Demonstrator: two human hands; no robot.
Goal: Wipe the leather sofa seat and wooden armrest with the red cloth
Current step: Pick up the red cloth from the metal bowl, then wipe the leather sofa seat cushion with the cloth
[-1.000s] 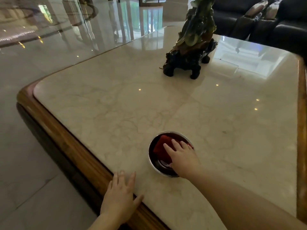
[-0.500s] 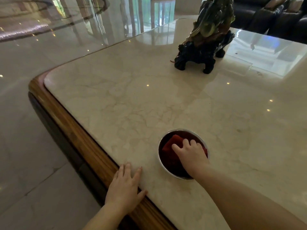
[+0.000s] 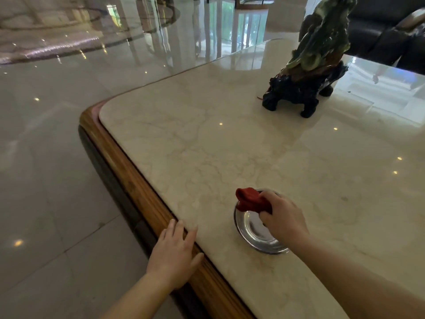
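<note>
My right hand (image 3: 284, 218) grips the red cloth (image 3: 249, 199), bunched up and lifted just above a shiny metal bowl (image 3: 253, 236) on the marble table. The bowl's inside now shows bare. My left hand (image 3: 174, 252) lies flat, fingers apart, on the table's wooden edge near the front. A dark leather sofa (image 3: 377, 31) is at the far upper right, behind the table; its seat and armrest are mostly out of view.
The marble tabletop (image 3: 230, 146) has a rounded wooden rim (image 3: 119, 164). A dark and green carved figurine (image 3: 308, 72) stands at the table's far side. Glossy tiled floor (image 3: 46, 157) lies to the left.
My right hand has closed on the red cloth and raised it out of the bowl. The view has shifted to the right and closer; my left hand stays on the table edge.
</note>
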